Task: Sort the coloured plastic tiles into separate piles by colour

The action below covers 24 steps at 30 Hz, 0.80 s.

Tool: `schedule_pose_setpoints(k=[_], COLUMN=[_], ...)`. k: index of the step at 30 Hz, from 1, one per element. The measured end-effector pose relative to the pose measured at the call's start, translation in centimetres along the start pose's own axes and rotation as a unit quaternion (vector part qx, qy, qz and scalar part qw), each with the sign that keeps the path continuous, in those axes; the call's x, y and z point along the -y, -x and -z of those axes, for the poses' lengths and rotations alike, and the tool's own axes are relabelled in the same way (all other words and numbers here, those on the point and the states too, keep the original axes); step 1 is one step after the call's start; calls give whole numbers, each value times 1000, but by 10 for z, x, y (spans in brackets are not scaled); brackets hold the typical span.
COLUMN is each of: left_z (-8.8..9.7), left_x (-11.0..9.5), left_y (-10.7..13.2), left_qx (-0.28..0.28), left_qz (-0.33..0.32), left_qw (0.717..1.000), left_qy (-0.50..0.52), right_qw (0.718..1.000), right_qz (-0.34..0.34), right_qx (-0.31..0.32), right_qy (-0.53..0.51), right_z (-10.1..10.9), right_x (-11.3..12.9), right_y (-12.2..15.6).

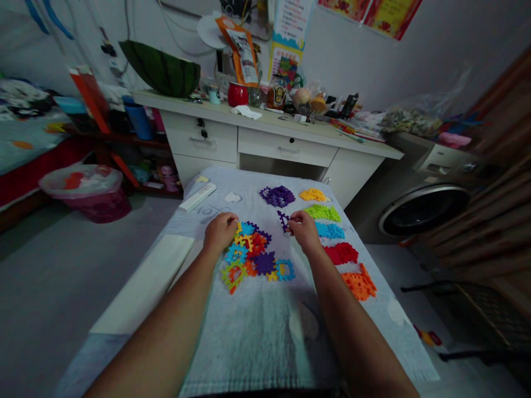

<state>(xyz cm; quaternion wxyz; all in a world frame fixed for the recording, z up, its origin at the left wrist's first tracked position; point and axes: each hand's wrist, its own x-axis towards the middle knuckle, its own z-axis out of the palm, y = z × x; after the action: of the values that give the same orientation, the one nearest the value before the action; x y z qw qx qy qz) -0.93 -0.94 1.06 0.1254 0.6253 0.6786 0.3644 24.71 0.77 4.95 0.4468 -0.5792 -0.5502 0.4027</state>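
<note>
Between the fingers of my right hand [305,229] is a purple interlocking plastic piece [284,221] with toothed edges, held above the cloth. My left hand [219,231] is closed, its fingertips pinching at a yellow interlocking piece [239,228] on the edge of a mixed pile. Blue, red, orange, green and purple pieces [264,263] make up that pile. Beyond my right hand lies a purple heap [277,196]. Down the right side run sorted heaps: yellow [313,194], green [323,213], light blue [329,230], red [341,254] and orange [360,284].
A pale cloth [257,337] covers the table, with a long white box [198,198] at its left. Behind stands a white desk [286,149] bearing a cut watermelon [161,69] and jars. A washing machine [415,193] is on the right, a pink bin [89,196] on the left.
</note>
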Motion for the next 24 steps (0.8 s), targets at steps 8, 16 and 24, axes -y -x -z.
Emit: schedule_pose_setpoints(k=[8, 16, 24], left_z=[1, 1, -1], left_x=[-2, -7, -5], left_y=[2, 3, 3], left_qx=[-8, 10, 6], left_qz=[10, 15, 3], left_qw=[1000, 999, 999], left_qy=[5, -46, -40], right_qw=[976, 933, 903], right_qz=[86, 197, 200], right_qx=[-94, -133, -66], right_qy=[174, 271, 375], right_z=[-14, -38, -62], right_x=[18, 32, 22], right_y=[-75, -120, -135])
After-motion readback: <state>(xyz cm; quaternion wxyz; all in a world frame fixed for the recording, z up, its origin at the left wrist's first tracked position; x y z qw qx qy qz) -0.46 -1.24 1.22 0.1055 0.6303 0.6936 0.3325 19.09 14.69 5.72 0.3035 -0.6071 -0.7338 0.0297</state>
